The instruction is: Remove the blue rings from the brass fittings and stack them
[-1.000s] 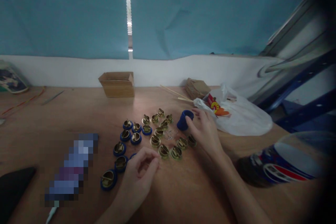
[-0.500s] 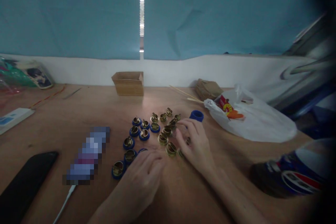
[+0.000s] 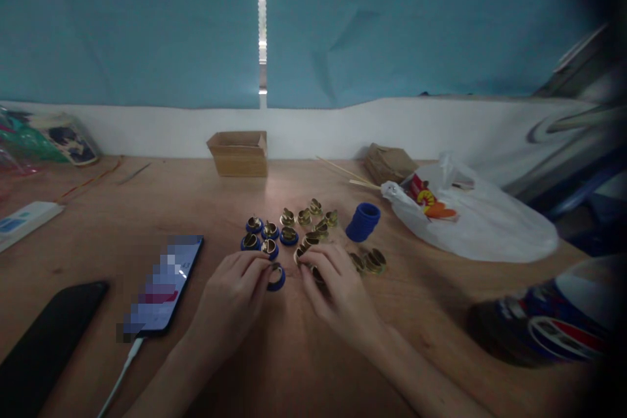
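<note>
My left hand (image 3: 235,284) is closed, its fingertips pinching at a round brass fitting with a blue ring (image 3: 276,278). Facing it, my right hand (image 3: 337,281) has its thumb and fingers closed on a brass fitting (image 3: 298,255) in the bare group; the fingers partly cover it. Several bare brass fittings, each with an upright metal bar, stand around the right hand, such as the brass fitting (image 3: 332,217). Behind the left fingertips sit several blue-ringed fittings (image 3: 289,236). A leaning stack of blue rings (image 3: 362,222) stands beyond my right hand.
A phone (image 3: 169,294) on a white cable and a black flat object (image 3: 53,326) lie at left. At the back are an open cardboard box (image 3: 240,160) and a brown paper packet (image 3: 389,163). A white plastic bag (image 3: 499,228) and a Pepsi bottle (image 3: 543,320) occupy the right.
My right hand has gone from the blue ring stack down and left to the brass fittings. My left hand has shifted up to a blue-ringed fitting. The view has turned slightly left.
</note>
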`<state>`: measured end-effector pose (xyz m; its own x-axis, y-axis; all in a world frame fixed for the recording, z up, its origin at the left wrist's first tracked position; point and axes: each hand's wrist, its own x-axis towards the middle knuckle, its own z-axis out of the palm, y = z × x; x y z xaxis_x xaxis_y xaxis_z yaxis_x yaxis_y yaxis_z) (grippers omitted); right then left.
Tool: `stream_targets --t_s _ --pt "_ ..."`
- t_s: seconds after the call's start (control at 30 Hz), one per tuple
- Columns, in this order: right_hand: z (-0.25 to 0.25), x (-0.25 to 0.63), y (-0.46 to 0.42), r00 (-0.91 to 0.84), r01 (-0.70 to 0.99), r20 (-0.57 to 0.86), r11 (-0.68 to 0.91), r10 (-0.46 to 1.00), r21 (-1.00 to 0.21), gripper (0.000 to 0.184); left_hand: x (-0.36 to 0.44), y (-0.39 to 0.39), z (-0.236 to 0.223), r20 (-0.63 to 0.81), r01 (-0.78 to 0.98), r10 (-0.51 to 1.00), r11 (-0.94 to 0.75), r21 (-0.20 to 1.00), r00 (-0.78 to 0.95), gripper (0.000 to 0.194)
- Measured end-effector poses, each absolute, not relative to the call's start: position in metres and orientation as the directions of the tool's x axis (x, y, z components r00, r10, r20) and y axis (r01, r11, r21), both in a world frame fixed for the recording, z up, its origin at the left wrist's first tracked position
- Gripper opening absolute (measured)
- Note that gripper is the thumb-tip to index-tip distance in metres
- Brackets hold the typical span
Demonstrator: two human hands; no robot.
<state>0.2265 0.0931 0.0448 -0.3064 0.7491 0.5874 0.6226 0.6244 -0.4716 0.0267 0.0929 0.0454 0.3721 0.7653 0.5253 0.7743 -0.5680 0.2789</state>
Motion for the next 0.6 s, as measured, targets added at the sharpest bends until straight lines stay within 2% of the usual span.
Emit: stream_targets --t_s 0.1,0.17,0.23,0.3,0.37,0.43,0.5,0.6 --pt "0.053 0.225 0.088 -0.247 0.543 0.538 0.575 0.806 -0.612 0.010 0.032 0.097 0.057 0.622 0.692 0.725 -0.611 0.385 0.294 0.015" --pt "0.057 0.223 0.086 -0.208 0.441 0.434 0.480 0.876 -0.758 0.009 0.033 0.100 0.057 0.669 0.638 0.668 -0.678 0.366 0.326 0.022" --pt "0.059 0.222 0.086 -0.224 0.276 0.287 0.343 0.932 -0.898 0.017 0.033 0.101 0.049 0.691 0.562 0.599 -0.759 0.330 0.404 0.032" --pt "0.058 0.221 0.087 -0.273 0.115 0.166 0.203 0.948 -0.972 0.023 0.032 0.101 0.039 0.688 0.470 0.558 -0.813 0.343 0.464 0.038" --pt "0.056 0.220 0.089 -0.296 0.018 0.094 0.104 0.951 -0.994 0.024 0.033 0.100 0.032 0.690 0.406 0.563 -0.821 0.402 0.456 0.040" --pt "0.054 0.220 0.089 -0.293 -0.014 0.079 0.078 0.953 -0.997 0.024 0.036 0.099 0.031 0.692 0.360 0.612 -0.789 0.498 0.384 0.040" --pt "0.052 0.221 0.090 -0.280 0.027 0.105 0.117 0.954 -0.993 0.024 0.040 0.098 0.036 0.637 0.292 0.708 -0.706 0.645 0.304 0.040" --pt "0.049 0.223 0.089 -0.268 0.170 0.169 0.219 0.949 -0.961 0.022 0.047 0.099 0.045 0.438 0.141 0.862 -0.481 0.865 0.254 0.040"
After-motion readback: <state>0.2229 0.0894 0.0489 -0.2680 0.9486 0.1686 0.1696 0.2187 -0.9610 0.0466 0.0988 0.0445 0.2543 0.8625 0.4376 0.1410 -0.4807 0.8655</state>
